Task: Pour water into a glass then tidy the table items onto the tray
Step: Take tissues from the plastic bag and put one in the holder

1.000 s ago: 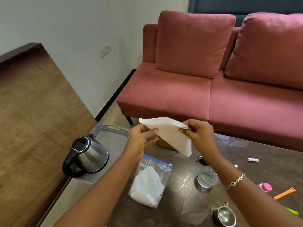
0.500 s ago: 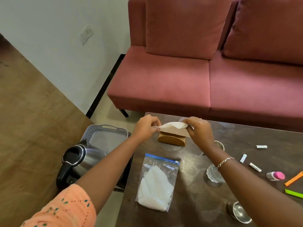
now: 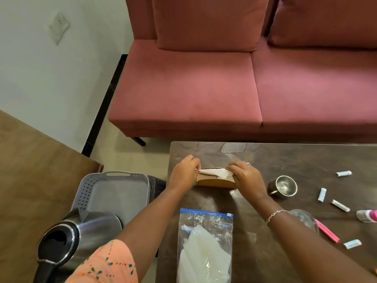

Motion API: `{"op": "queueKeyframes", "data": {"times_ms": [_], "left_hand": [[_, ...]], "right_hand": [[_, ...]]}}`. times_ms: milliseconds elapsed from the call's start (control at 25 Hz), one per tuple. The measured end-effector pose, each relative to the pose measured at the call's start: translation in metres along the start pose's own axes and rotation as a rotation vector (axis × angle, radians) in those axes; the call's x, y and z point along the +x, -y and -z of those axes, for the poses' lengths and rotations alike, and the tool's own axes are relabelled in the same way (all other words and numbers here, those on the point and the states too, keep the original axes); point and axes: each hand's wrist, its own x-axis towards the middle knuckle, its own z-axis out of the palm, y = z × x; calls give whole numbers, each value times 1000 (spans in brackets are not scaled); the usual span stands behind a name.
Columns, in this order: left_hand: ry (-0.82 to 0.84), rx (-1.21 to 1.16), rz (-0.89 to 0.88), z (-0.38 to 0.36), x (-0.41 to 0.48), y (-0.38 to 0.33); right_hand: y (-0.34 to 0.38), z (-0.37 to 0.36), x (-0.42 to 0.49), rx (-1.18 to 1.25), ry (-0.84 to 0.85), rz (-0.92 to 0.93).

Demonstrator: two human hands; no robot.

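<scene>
The holder [image 3: 214, 180] is sitting near the far left corner of the tabletop [image 3: 306, 160]. The napkin [image 3: 216, 172] is lying along its top, with the left hand [image 3: 183, 173] pinching one end and the right hand [image 3: 247, 178] the other. The zip bag [image 3: 205, 242] is lying in front of the holder, nearer the person. The cup [image 3: 284, 185] is standing to the holder's right. The tray [image 3: 85, 193] is resting left of the tabletop, with the kettle [image 3: 81, 237] standing at its near end. The sofa [image 3: 204, 88] is standing behind the tabletop.

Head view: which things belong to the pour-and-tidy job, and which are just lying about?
Job: kettle, glass, grey tray, paper napkin pinched by left hand and right hand at brown holder, zip bag, steel cup.
Lying about: sofa, wall socket.
</scene>
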Motion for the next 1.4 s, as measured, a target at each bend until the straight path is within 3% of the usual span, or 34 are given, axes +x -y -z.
{"op": "queueKeyframes", "data": {"times_ms": [480, 720, 840, 1000, 1160, 1320, 1400], "left_hand": [[71, -63, 60, -46, 15, 21], [-67, -29, 122, -62, -37, 27], [81, 61, 115, -83, -79, 28], [314, 168, 2, -112, -120, 22], [365, 203, 15, -124, -136, 19], [205, 272, -13, -128, -150, 17], [210, 193, 128, -128, -157, 18]], "right_hand": [[-24, -43, 2, -64, 253, -24], [-23, -39, -2, 23, 324, -104], [-18, -47, 6, -41, 485, -132], [-14, -58, 13, -107, 560, -163], [-14, -65, 14, -141, 528, -168], [-13, -64, 15, -126, 461, -176], [-11, -58, 11, -102, 432, -180]]}}
